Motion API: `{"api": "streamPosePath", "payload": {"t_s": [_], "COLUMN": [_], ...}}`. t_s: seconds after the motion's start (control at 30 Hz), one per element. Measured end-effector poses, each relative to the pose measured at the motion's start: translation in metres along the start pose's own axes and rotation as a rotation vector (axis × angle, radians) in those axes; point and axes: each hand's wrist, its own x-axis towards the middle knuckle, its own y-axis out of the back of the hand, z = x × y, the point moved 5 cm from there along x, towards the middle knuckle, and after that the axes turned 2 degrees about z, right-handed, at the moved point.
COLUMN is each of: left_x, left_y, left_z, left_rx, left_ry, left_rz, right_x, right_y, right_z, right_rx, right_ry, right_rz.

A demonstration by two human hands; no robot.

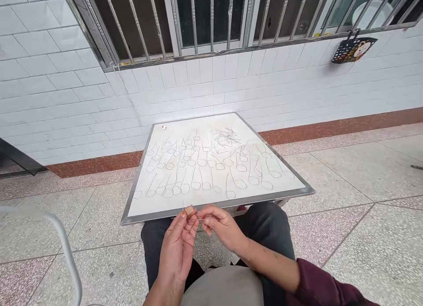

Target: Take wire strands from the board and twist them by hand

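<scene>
My left hand (177,248) is closed, its thumb and fingers pinching a small tan block (189,210) just over the near edge of the table. Close beside it on the right, my right hand (226,231) pinches a thin wire (201,219) between thumb and fingertips. The wire runs toward the block; whether it is wrapped round it is too fine to make out. Beyond both hands, several wire loops (196,186) with long straight tails lie in rough rows on the white tabletop (139,209).
A tangled heap of straight wires (226,136) lies at the back of the table. A small white and red item (164,127) sits in its far left corner. The table stands against a tiled wall (198,90) under a barred window. A white metal chair frame (68,253) is at my left.
</scene>
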Motion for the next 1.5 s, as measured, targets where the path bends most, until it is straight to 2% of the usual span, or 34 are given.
{"api": "streamPosePath", "payload": {"t_s": [0.17, 0.33, 0.57, 0.77, 1.0, 1.33, 1.5], "left_x": [0.0, -0.002, 0.0, 0.005, 0.01, 0.018, 0.017], "left_y": [0.003, 0.0, -0.002, 0.003, 0.007, 0.003, 0.0], "left_z": [-0.003, -0.004, -0.008, -0.011, -0.017, -0.028, -0.022], "left_rx": [0.038, 0.016, 0.036, -0.026, 0.046, -0.051, 0.108], "left_ry": [-0.025, -0.067, -0.072, -0.068, -0.11, -0.124, -0.182], "left_rz": [-0.005, -0.049, -0.064, 0.021, 0.082, -0.004, -0.05], "right_x": [0.001, -0.003, -0.006, -0.016, -0.019, -0.016, -0.019], "right_y": [0.0, 0.004, 0.001, 0.002, 0.011, 0.021, 0.03], "right_z": [-0.006, 0.01, 0.011, 0.016, 0.014, 0.014, 0.003], "right_rx": [0.048, 0.276, 0.402, 0.373, 0.361, 0.407, 0.366], "right_ry": [-0.011, -0.193, -0.317, -0.415, -0.331, -0.295, -0.275], "right_rz": [0.087, 0.237, 0.261, 0.325, 0.418, 0.44, 0.414]}}
